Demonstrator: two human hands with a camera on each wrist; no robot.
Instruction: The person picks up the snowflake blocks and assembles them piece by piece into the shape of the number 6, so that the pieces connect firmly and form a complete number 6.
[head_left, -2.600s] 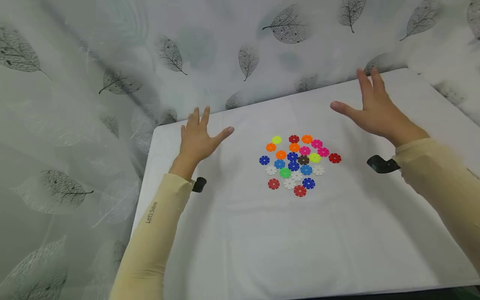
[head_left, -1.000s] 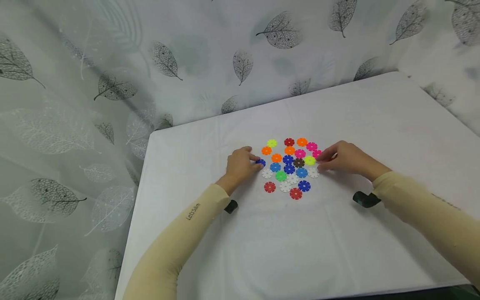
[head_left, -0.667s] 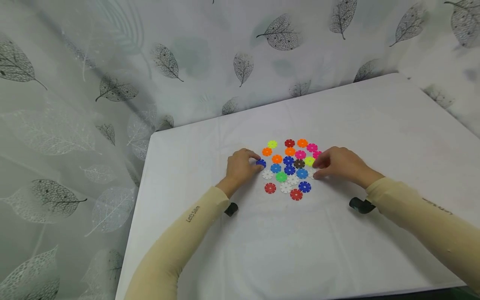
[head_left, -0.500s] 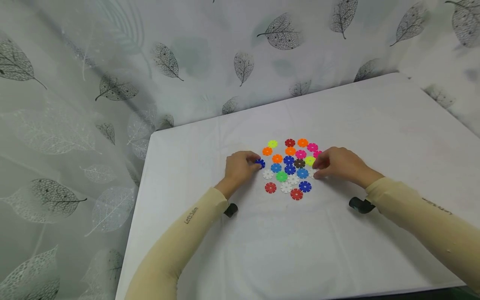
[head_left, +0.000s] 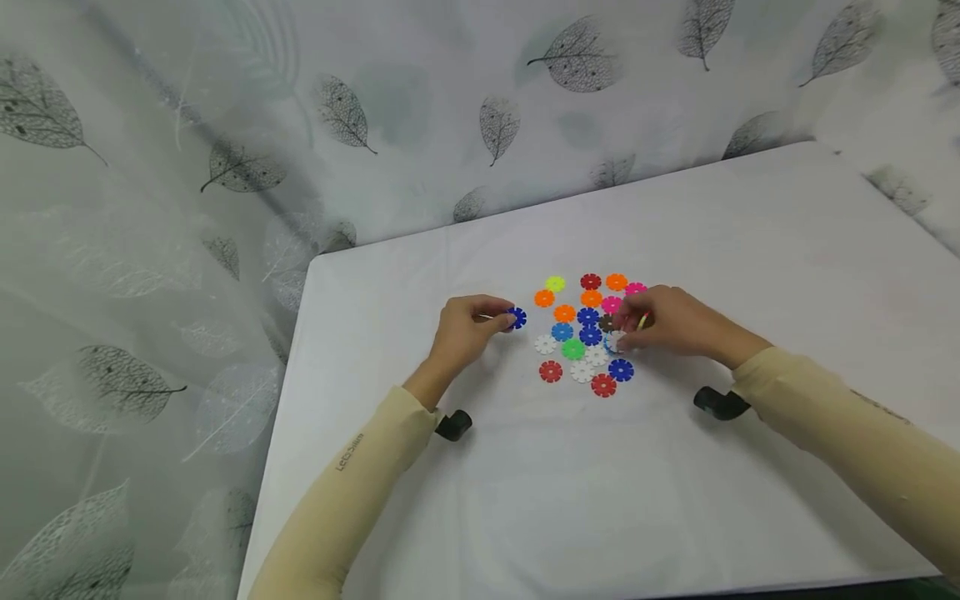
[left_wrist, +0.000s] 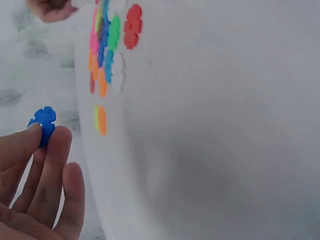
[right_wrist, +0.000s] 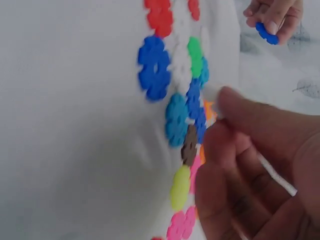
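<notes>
Several small notched plastic discs (head_left: 588, 333) of many colours lie flat in a cluster mid-table. My left hand (head_left: 506, 319) is just left of the cluster and pinches a dark blue disc (head_left: 516, 317) between thumb and fingertips, lifted off the cloth. The left wrist view shows that blue disc (left_wrist: 44, 122) upright in my left hand (left_wrist: 47, 142). My right hand (head_left: 626, 329) covers the cluster's right side with curled fingers. In the right wrist view, my right hand (right_wrist: 220, 120) pinches a white disc (right_wrist: 277, 175), seen edge-on. A light blue disc (right_wrist: 176, 120) lies near its fingertips.
The table (head_left: 525, 500) has a white cloth over it. A pale curtain with a leaf print (head_left: 225, 167) hangs close behind and to the left. Black wrist camera mounts (head_left: 453, 425) (head_left: 716, 402) sit under both sleeves. The table's left edge (head_left: 288, 392) drops off near my left arm.
My hands, spread open and far apart 2.6 s ago, have come to the discs. The left hand has lifted the blue disc and drawn it left; the right hand has shifted left over the cluster.
</notes>
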